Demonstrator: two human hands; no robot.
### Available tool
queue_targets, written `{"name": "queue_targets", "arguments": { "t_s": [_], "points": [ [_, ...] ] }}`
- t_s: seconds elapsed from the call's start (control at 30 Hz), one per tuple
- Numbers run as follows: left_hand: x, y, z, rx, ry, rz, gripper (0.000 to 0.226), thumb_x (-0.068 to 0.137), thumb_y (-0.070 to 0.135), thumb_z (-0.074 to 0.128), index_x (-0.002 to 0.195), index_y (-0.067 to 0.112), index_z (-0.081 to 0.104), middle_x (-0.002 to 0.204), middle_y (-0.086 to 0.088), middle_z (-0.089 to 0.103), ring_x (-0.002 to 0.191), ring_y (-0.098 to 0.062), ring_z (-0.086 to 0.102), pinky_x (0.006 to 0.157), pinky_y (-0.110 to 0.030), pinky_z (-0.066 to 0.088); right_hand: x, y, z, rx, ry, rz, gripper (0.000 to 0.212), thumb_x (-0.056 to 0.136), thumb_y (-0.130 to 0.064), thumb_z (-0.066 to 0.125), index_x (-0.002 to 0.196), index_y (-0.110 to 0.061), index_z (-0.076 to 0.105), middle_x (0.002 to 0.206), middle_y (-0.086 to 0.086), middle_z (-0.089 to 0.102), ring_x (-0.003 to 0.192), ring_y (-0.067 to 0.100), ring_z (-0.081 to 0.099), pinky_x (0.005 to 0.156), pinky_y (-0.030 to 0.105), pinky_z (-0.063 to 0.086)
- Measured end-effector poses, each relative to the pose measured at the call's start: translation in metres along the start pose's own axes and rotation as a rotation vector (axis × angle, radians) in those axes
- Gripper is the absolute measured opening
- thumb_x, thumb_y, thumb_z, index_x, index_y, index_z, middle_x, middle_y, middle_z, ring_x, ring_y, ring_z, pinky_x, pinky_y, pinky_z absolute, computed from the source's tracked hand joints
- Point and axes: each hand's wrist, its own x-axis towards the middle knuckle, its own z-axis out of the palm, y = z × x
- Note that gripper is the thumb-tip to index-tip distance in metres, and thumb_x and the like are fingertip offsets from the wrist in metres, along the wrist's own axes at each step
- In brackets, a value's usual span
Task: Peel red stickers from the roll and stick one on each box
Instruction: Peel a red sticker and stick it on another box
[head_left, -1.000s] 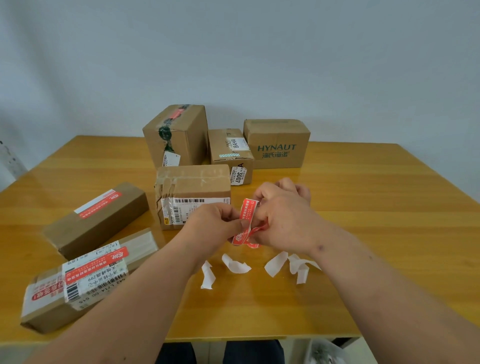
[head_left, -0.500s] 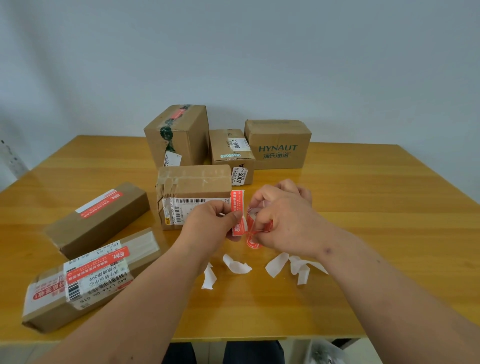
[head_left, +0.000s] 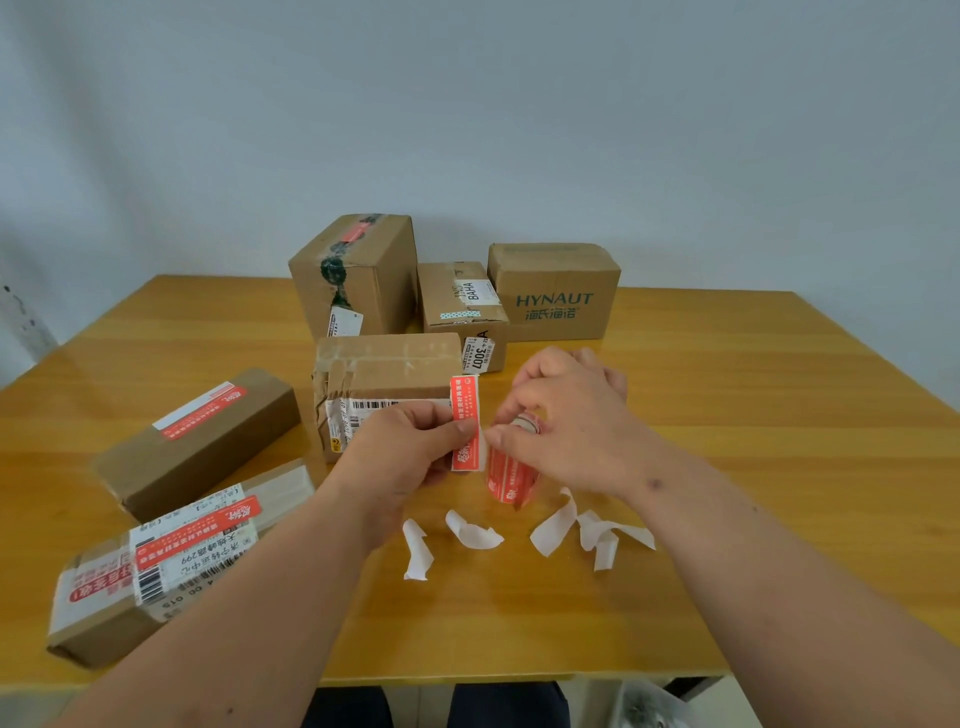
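Head view: left hand (head_left: 410, 447) pinches glossy rectangular sticker (head_left: 464, 422); right hand (head_left: 563, 421) grips roll (head_left: 511, 478).

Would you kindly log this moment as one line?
left hand: pinches red sticker | right hand: holds sticker roll | next: box with barcode label

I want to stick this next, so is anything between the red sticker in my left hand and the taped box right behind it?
Nothing visible. The left hand pinches the red sticker just in front of the taped box, whose top is bare.

Bare forearms, dark trousers (head_left: 506, 704)
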Motion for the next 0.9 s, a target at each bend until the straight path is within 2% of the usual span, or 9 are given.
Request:
{"name": "queue_targets", "arguments": {
  "t_s": [0.1, 0.2, 0.33, 0.43, 0.5, 0.57, 0.73, 0.8, 0.9],
  "points": [
    [-0.003, 0.003, -0.002, -0.062, -0.029, -0.001, 0.01, 0.086, 0.022, 0.07, 0.09, 0.015, 0.075, 0.089, -0.009, 0.076, 0.085, -0.022, 0.067, 0.088, -0.04, 0.05, 0.001, -0.005, 0.001, 0.011, -0.077, 0.003, 0.015, 0.084, -0.05, 0.061, 0.08, -0.037, 0.067, 0.105, -0.017, 0.046, 0.111, 0.01, 0.03, 0.095, 0.033, 0.019],
    [-0.005, 0.005, -0.002, -0.1, -0.019, 0.001, 0.007, 0.085, 0.02, 0.07, 0.087, 0.015, 0.075, 0.086, -0.008, 0.075, 0.082, -0.021, 0.066, 0.087, -0.04, 0.05, 0.0, -0.01, -0.001, 0.117, -0.125, 0.013, 0.017, 0.086, -0.042, 0.063, 0.07, -0.036, 0.063, 0.11, -0.016, 0.049, 0.113, 0.01, 0.032, 0.096, 0.034, 0.021],
    [-0.01, 0.009, -0.001, -0.125, -0.02, 0.019, 0.011, 0.085, 0.022, 0.071, 0.092, 0.014, 0.071, 0.078, -0.004, 0.073, 0.076, -0.017, 0.064, 0.077, -0.035, 0.05, -0.001, -0.015, -0.003, 0.244, -0.122, 0.043, 0.015, 0.085, -0.029, 0.065, 0.073, -0.022, 0.07, 0.106, -0.016, 0.054, 0.109, 0.009, 0.037, 0.102, 0.042, 0.029],
    [-0.013, 0.011, 0.001, -0.047, 0.089, 0.068, 0.023, 0.083, 0.029, 0.074, 0.095, 0.014, 0.061, 0.071, 0.001, 0.069, 0.064, -0.01, 0.062, 0.068, -0.03, 0.053, -0.001, -0.018, -0.006, 0.286, -0.097, 0.06, 0.014, 0.084, -0.023, 0.063, 0.073, -0.015, 0.068, 0.103, -0.015, 0.056, 0.109, 0.011, 0.042, 0.099, 0.045, 0.035],
    [-0.017, 0.013, 0.001, 0.153, 0.173, 0.152, 0.022, 0.085, 0.034, 0.071, 0.089, 0.015, 0.06, 0.068, 0.004, 0.063, 0.063, -0.008, 0.058, 0.063, -0.028, 0.05, -0.001, -0.019, -0.007, 0.323, -0.072, 0.077, 0.015, 0.082, -0.023, 0.062, 0.069, -0.015, 0.064, 0.1, -0.015, 0.057, 0.106, 0.009, 0.047, 0.097, 0.045, 0.039],
    [-0.024, 0.016, 0.0, 0.253, 0.168, 0.217, 0.02, 0.089, 0.036, 0.065, 0.082, 0.018, 0.065, 0.064, 0.008, 0.059, 0.062, -0.006, 0.052, 0.06, -0.022, 0.043, -0.001, -0.02, -0.008, 0.359, -0.054, 0.078, 0.016, 0.082, -0.024, 0.062, 0.066, -0.019, 0.062, 0.098, -0.015, 0.058, 0.1, 0.006, 0.052, 0.093, 0.044, 0.044],
    [-0.035, 0.02, -0.006, 0.225, 0.01, 0.188, 0.022, 0.086, 0.039, 0.068, 0.078, 0.019, 0.074, 0.069, -0.002, 0.064, 0.068, -0.008, 0.053, 0.066, -0.024, 0.044, -0.003, -0.025, -0.008, 0.344, -0.057, 0.049, 0.015, 0.085, -0.023, 0.059, 0.072, -0.017, 0.063, 0.096, -0.016, 0.058, 0.097, 0.004, 0.052, 0.092, 0.043, 0.045],
    [-0.035, 0.021, -0.008, 0.233, 0.004, 0.179, 0.019, 0.082, 0.036, 0.072, 0.078, 0.017, 0.075, 0.078, -0.01, 0.068, 0.071, -0.01, 0.056, 0.068, -0.026, 0.045, -0.003, -0.027, -0.007, 0.356, -0.072, 0.038, 0.016, 0.088, -0.023, 0.058, 0.075, -0.015, 0.064, 0.097, -0.015, 0.057, 0.095, 0.005, 0.053, 0.092, 0.043, 0.046],
    [-0.036, 0.023, -0.009, 0.282, 0.046, 0.178, 0.017, 0.082, 0.032, 0.073, 0.077, 0.016, 0.075, 0.079, -0.008, 0.07, 0.069, -0.008, 0.056, 0.064, -0.023, 0.043, -0.003, -0.029, -0.005, 0.336, -0.091, 0.026, 0.018, 0.091, -0.027, 0.057, 0.078, -0.017, 0.065, 0.097, -0.015, 0.056, 0.098, 0.009, 0.052, 0.093, 0.044, 0.045]
  ]
}}
